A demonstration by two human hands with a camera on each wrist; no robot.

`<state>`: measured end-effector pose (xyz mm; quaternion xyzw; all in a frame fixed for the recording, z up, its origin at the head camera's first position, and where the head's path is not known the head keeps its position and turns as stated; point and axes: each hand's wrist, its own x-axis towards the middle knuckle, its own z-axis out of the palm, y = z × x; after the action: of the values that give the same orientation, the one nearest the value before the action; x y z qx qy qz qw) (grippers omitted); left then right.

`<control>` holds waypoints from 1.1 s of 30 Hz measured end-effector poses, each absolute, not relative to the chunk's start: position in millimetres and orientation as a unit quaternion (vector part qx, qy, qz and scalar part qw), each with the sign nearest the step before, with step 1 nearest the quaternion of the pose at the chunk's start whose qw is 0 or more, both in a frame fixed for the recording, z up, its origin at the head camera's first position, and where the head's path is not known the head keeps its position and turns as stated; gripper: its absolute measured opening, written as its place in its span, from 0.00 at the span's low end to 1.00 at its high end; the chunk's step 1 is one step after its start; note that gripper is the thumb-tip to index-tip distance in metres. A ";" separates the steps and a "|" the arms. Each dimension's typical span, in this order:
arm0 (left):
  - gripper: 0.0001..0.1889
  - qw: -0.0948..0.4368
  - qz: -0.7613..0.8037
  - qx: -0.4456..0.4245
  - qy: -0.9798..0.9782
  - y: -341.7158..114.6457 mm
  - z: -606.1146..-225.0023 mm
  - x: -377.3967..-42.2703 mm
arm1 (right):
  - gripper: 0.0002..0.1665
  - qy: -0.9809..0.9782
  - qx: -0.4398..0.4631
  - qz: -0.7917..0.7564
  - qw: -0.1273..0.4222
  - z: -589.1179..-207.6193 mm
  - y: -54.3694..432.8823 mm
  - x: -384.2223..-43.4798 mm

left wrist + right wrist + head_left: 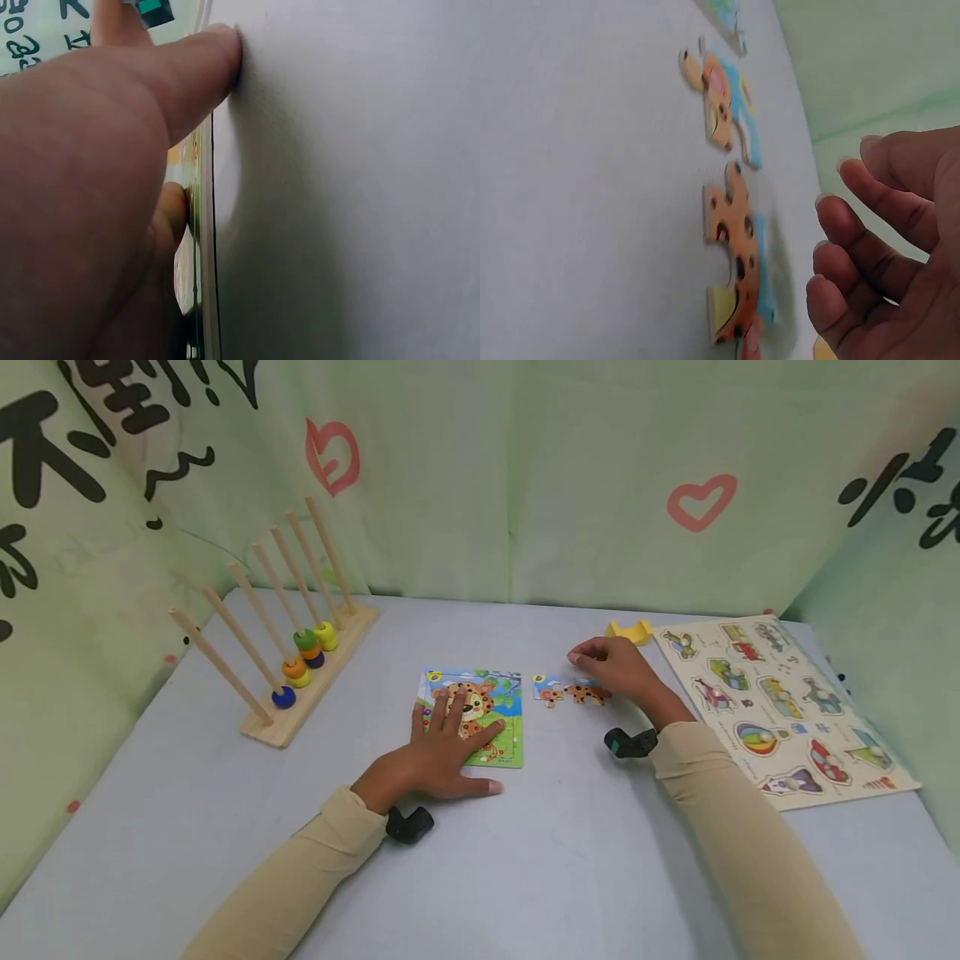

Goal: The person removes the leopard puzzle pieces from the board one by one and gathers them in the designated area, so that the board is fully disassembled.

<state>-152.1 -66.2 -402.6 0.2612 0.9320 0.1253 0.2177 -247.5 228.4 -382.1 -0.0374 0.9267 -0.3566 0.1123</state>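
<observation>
My left hand (pixel 442 764) lies with spread fingers across a leopard jigsaw puzzle board (pixel 513 697), covering part of the picture. In the left wrist view, the thumb (pixel 199 64) reaches past the board's edge to the tabletop. Just right of the board lie loose puzzle pieces: one with an ear (pixel 718 97) and one with a spotted body (pixel 742 259). Above and beside them hovers my right hand (pixel 618 670), its fingers loosely bent. Nothing shows between the thumb and fingertips in the right wrist view (pixel 892 240).
A wooden peg stand (pixel 300 702) with colored rings on several rods stands at the left. At the right lies a large picture puzzle board (pixel 757 710). A yellow curved piece (pixel 632 632) sits behind my right hand. Printed cloth walls (pixel 510 485) border the white table.
</observation>
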 end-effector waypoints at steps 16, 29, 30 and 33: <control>0.46 0.216 0.119 0.252 0.936 -64.9 -405.1 -152.7 | 0.15 0.919 -0.102 -0.342 0.165 -368.7 186.7 -251.4; 0.45 0.211 0.115 0.251 0.938 -64.9 -405.9 -152.8 | 0.16 0.906 -0.148 -0.356 0.174 -363.4 157.5 -254.3; 0.45 0.211 0.116 0.251 0.938 -65.0 -406.0 -152.9 | 0.16 0.905 -0.149 -0.357 0.174 -362.8 155.2 -254.5; 0.46 0.210 0.118 0.255 0.937 -65.0 -406.3 -153.0 | 0.18 0.905 -0.154 -0.354 0.179 -362.1 149.0 -255.0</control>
<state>-153.0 -65.0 -406.3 0.2546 0.9366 0.1180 0.2098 -255.0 149.0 -362.1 -0.1543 0.9047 -0.3543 0.1795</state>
